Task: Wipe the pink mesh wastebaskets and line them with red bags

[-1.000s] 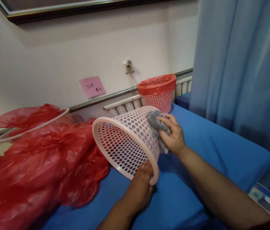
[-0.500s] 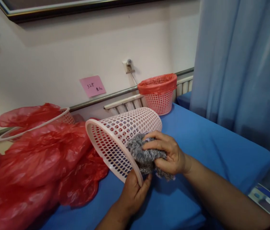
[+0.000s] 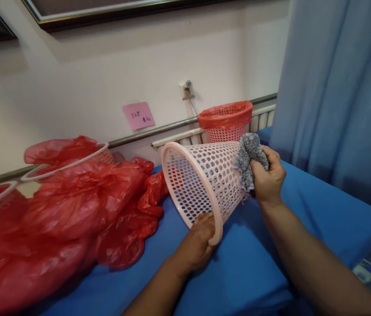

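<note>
A pale pink perforated basket (image 3: 201, 180) lies on its side on the blue mattress (image 3: 320, 206), its open mouth facing left. My left hand (image 3: 199, 241) is closed round the lower part of the rim. My right hand (image 3: 267, 177) is closed on a grey cloth (image 3: 247, 158) and presses it against the basket's base end at the right.
A heap of red plastic bags (image 3: 73, 210) covers the left side, with white basket rims (image 3: 63, 163) showing among them. Another basket lined with a red bag (image 3: 225, 120) stands upright at the back by the wall. A blue curtain (image 3: 340, 96) hangs on the right.
My right hand has carried the grey cloth from the basket's lower side near the rim up to its base end. The basket has turned and lifted slightly; the view has shifted left.
</note>
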Demonstrator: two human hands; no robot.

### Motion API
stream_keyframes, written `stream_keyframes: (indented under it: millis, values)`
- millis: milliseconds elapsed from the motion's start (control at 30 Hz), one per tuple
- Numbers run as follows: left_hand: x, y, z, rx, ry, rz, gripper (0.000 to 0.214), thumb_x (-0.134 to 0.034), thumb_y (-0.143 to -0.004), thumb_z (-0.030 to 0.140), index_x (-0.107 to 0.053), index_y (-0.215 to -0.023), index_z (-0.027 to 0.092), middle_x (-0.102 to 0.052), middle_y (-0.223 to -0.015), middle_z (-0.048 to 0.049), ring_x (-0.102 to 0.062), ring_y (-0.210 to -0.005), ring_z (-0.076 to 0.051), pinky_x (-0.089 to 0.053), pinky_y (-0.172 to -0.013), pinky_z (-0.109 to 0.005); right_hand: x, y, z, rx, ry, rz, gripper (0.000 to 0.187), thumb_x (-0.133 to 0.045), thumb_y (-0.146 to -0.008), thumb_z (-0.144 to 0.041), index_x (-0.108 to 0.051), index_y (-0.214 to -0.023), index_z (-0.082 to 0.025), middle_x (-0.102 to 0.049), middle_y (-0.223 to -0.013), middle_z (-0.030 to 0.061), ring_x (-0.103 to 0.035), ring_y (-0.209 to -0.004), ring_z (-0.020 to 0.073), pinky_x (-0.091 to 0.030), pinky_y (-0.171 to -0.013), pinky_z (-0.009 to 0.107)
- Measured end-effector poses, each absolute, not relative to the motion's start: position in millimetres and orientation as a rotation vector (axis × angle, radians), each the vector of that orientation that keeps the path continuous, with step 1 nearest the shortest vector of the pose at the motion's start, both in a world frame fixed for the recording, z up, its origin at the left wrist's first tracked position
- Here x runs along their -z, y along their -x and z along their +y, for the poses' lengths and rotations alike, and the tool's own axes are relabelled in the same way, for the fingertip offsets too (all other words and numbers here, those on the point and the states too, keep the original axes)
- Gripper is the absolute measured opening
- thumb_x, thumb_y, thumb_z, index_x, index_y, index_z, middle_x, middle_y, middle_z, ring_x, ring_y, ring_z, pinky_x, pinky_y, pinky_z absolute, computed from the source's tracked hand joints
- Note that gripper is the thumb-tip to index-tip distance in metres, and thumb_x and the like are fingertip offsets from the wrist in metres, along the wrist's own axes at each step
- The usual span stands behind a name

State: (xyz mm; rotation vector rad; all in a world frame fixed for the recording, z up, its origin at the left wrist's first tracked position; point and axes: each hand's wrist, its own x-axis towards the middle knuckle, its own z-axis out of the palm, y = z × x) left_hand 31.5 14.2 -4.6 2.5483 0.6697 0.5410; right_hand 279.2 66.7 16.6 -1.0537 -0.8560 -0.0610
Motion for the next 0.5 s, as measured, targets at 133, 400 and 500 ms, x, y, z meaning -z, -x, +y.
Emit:
stream_keyframes:
  millis: [133,400,500]
  values:
    - [9,-25,25,-0.634,-2.408,0.799,0.053,-0.047,-0.096,0.019,-0.053,-0.149,0.023,-0.057,-0.151,-0.0111,-0.050,-0.142,-0.028,-0.034,-0.122,-0.051,-14,-249,55,0.139,0.930,-1.207,0.042,-0.058,-0.080,-0.019,-0.068,-0.121,-0.024,-0.060,-0.128,0.0102,-0.060,-0.123,0.0292,-0.047,-0.111,0.052]
    - [4,-13,12,-1.078,-1.853,1.055,0.025,-0.067,-0.087,0.037,-0.074,-0.100,0.017,-0.076,-0.089,-0.0035,-0.073,-0.091,-0.028,-0.060,-0.085,-0.038,-3,-192,23,0.162,0.511,-1.725,0.061,-0.061,-0.077,-0.023,-0.057,-0.137,-0.023,-0.051,-0.139,0.0145,-0.060,-0.118,0.0314,-0.058,-0.095,0.051]
    - [8,-9,13,-1.033,-1.784,1.057,0.030,-0.064,-0.091,0.043,-0.075,-0.090,0.016,-0.075,-0.082,-0.0038,-0.072,-0.082,-0.026,-0.060,-0.079,-0.036,-1,-195,28,0.158,0.521,-1.726,0.059,-0.060,-0.078,-0.021,-0.058,-0.137,-0.026,-0.053,-0.138,0.0123,-0.060,-0.118,0.0303,-0.057,-0.096,0.051]
